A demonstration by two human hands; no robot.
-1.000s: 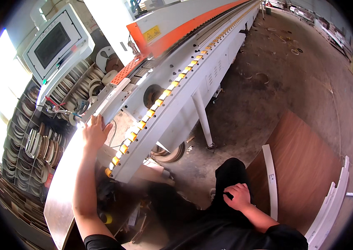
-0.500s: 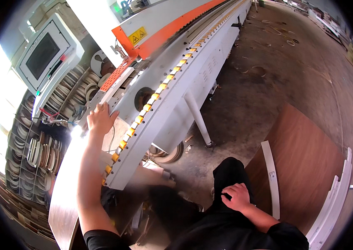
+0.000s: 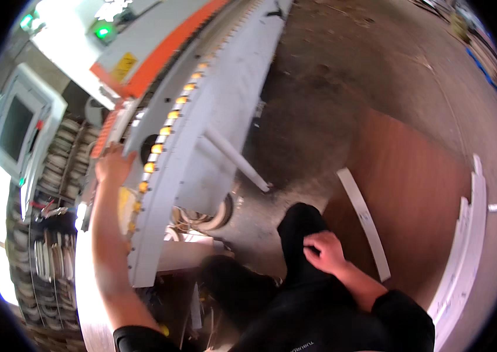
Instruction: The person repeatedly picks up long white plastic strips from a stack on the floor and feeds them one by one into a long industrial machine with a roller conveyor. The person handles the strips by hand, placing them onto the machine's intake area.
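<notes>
My left hand [image 3: 113, 164] reaches out to the infeed end of a long white-and-orange machine [image 3: 201, 120]. Its fingers are stretched forward beside the machine's orange strip, with the thumb apart, and it holds nothing that I can see. Under my left forearm lies a pale, glare-washed panel [image 3: 87, 293]. A row of yellow rollers [image 3: 156, 149] runs along the machine's edge, just right of that hand. My right hand [image 3: 324, 251] is over my thigh, its fingers loosely bent with a gap to the thumb, holding nothing.
Brown wood panels [image 3: 407, 188] stand at the right, with a white strip [image 3: 366, 223] on them and more white strips [image 3: 456, 270] along their edge. A control screen [image 3: 17, 129] and racks of edge-band coils [image 3: 55, 258] are at the left. A slanted machine leg [image 3: 237, 158] meets the floor.
My view has swung to the right, so the machine sits farther left in the picture. My left hand stays by the same part of the machine; my right hand stays over my thigh.
</notes>
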